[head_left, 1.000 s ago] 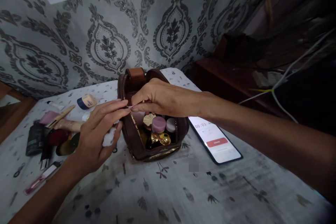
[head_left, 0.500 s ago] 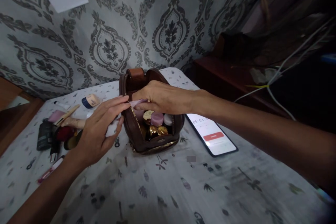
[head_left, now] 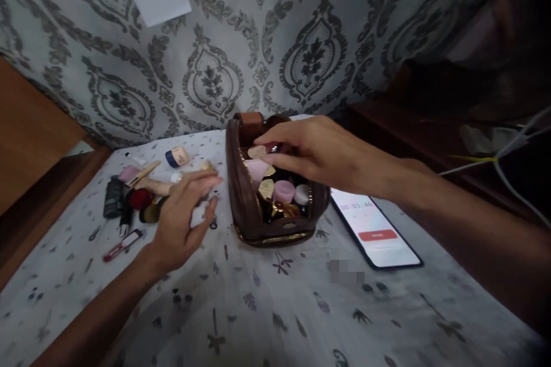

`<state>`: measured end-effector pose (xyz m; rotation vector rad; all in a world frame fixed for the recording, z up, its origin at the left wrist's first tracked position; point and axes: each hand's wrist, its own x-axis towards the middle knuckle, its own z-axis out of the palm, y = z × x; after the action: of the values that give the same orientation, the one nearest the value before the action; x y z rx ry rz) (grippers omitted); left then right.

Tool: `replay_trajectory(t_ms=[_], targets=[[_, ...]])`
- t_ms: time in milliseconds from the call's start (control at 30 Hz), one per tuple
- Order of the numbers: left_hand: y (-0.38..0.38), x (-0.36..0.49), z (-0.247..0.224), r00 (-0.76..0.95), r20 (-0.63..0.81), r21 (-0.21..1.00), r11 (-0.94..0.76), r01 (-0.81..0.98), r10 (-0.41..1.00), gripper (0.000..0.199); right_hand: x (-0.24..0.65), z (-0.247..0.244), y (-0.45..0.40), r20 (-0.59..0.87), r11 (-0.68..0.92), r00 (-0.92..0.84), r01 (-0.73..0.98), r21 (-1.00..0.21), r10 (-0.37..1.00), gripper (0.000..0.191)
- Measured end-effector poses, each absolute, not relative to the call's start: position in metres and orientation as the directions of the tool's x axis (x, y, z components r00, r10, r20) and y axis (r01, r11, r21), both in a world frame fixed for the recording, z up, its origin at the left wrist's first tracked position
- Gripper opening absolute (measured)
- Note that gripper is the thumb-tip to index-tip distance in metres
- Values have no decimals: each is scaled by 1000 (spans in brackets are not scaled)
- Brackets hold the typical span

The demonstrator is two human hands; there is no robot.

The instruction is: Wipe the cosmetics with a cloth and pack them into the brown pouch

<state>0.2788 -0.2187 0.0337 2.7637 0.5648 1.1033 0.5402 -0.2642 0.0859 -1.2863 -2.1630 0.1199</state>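
Observation:
A brown zip-up cosmetics bag (head_left: 244, 198) stands unzipped on the bed sheet, packed with small items. Inside it I see a pale pink item (head_left: 257, 172), a round pink-lidded pot (head_left: 284, 191) and several gold caps. My right hand (head_left: 310, 146) reaches over the bag's opening, thumb and forefinger apart beside a beige rounded item (head_left: 257, 152); its other fingers are partly hidden. Left of the bag, my left hand (head_left: 185, 215) hovers with loosely stretched fingers, holding nothing I can see. It partly covers loose cosmetics on the sheet.
Left of my left hand lie a dark bottle (head_left: 113, 198), a brush (head_left: 144, 173), a red round item (head_left: 141, 199), a lip gloss tube (head_left: 123, 245) and a blue-and-beige jar (head_left: 177, 157). A lit phone (head_left: 376, 235) lies right of the bag. Patterned wall (head_left: 215, 80) stands behind.
My left hand has come away from the bag's rim. My right hand has risen from inside the bag, and the pale pink item now rests within it. The view has shifted left.

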Motion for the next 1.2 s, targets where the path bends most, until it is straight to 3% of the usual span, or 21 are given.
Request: replay_trajectory(t_ms=[167, 333, 433, 567, 800, 900, 1033, 1200], targets=[[-233, 242, -7, 768, 469, 334, -893, 301, 435, 28, 519, 80, -302, 708, 563, -182, 749, -350, 682, 17], [-234, 210, -25, 794, 371, 319, -869, 378, 481, 30, 479, 62, -333, 759, 655, -202, 666, -357, 619, 28], [-221, 205, -24, 777, 349, 279, -849, 448, 524, 28, 449, 42, -340, 701, 729, -325, 552, -404, 635, 24], [-193, 219, -12, 734, 343, 171, -807, 565, 587, 29, 412, 11, -337, 605, 715, -397, 498, -490, 691, 19], [-156, 278, 5, 688, 288, 20, -723, 691, 666, 31, 380, -30, -320, 308, 414, -292, 447, -793, 905, 23], [-134, 298, -1, 610, 211, 39, -630, 775, 764, 40, 375, -45, -318, 224, 317, -255, 423, -849, 941, 26], [-109, 306, -14, 569, 139, 91, -582, 808, 811, 29, 374, -62, -321, 168, 272, -269, 418, -867, 948, 31], [-101, 281, -3, 523, 210, 218, -561, 799, 826, 27, 378, -67, -324, 142, 231, -243, 390, -891, 960, 33]])
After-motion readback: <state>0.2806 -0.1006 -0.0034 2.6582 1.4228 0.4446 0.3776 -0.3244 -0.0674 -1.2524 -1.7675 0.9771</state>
